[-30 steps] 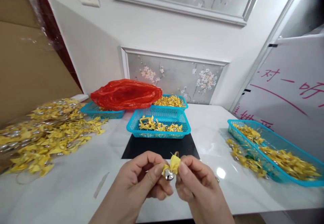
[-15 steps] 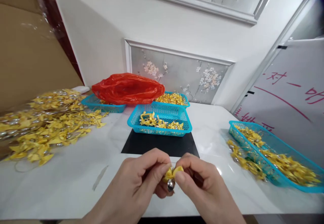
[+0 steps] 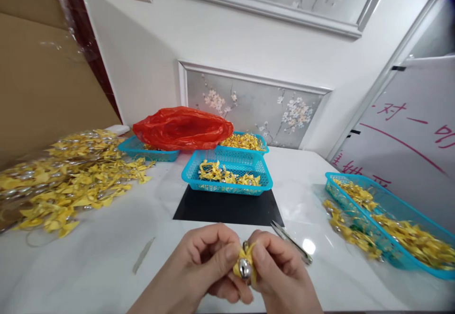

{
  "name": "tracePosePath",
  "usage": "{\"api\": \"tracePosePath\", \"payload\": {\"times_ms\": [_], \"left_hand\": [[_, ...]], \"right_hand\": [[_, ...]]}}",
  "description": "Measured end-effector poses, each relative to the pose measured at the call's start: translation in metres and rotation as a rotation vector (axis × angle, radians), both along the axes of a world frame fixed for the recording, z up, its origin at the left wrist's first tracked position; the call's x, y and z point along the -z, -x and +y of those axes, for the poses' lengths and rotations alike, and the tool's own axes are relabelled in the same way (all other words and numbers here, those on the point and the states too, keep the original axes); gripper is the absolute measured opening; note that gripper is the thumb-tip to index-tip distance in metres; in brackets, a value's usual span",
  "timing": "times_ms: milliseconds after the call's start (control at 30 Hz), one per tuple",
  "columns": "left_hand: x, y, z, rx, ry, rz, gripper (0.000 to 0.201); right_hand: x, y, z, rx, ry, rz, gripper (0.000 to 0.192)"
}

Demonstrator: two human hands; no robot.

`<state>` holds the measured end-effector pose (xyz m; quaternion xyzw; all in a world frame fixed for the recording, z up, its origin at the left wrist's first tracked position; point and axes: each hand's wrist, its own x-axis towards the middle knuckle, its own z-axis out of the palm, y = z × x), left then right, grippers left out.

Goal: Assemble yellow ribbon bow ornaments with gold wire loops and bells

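While a big heap of yellow bows (image 3: 67,181) is lying on the left side of the white table (image 3: 106,266), a red bag (image 3: 182,128) is sitting on a blue basket (image 3: 142,150) at the back. Another blue basket, the middle basket (image 3: 227,176), is holding a few bows and is sitting on the far edge of a black mat (image 3: 227,208). Near the front edge, the left hand (image 3: 202,266) and the right hand (image 3: 280,273) are pinching one yellow bow with a silver bell (image 3: 244,265) between their fingertips, above the table. Shiny tweezers (image 3: 292,242) are lying just beside the right hand. Far right, a long basket (image 3: 391,221) is holding more bows.
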<state>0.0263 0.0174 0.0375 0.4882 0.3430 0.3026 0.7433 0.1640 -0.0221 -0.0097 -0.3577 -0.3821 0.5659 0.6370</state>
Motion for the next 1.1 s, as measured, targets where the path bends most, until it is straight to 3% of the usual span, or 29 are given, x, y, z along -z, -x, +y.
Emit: {"api": "tracePosePath", "payload": {"times_ms": [100,267,400,567,633,767,833,1000,1100], "left_hand": [[0.001,0.000,-0.001,0.000,0.009,-0.031,0.043],[-0.001,0.001,0.000,-0.098,-0.119,0.042,0.034],[-0.001,0.001,-0.002,-0.165,-0.253,0.023,0.033],[-0.001,0.004,-0.007,-0.237,-0.208,0.029,0.041],[-0.001,0.006,-0.008,-0.222,-0.191,0.070,0.036],[-0.002,0.008,-0.005,-0.101,-0.155,0.094,0.018],[-0.003,0.009,-0.004,-0.077,-0.138,0.085,0.019],[-0.007,0.013,-0.006,-0.135,-0.264,0.119,0.035],[-0.007,0.011,-0.009,-0.241,-0.296,0.105,0.020]], "right_hand": [[0.002,0.005,0.001,-0.055,0.011,0.119,0.042],[-0.005,0.009,-0.001,0.175,-0.059,-0.029,0.039],[-0.008,0.008,-0.002,0.171,-0.063,-0.041,0.035],[-0.009,0.007,-0.003,0.317,-0.141,-0.204,0.035],[-0.010,0.006,-0.004,0.363,-0.170,-0.261,0.034],[-0.013,0.007,-0.006,0.270,-0.105,-0.147,0.037],[-0.015,0.007,-0.006,0.217,-0.059,-0.078,0.038],[-0.015,0.007,-0.008,0.233,-0.026,-0.042,0.038],[-0.016,0.007,-0.009,0.279,-0.052,-0.078,0.038]]}}
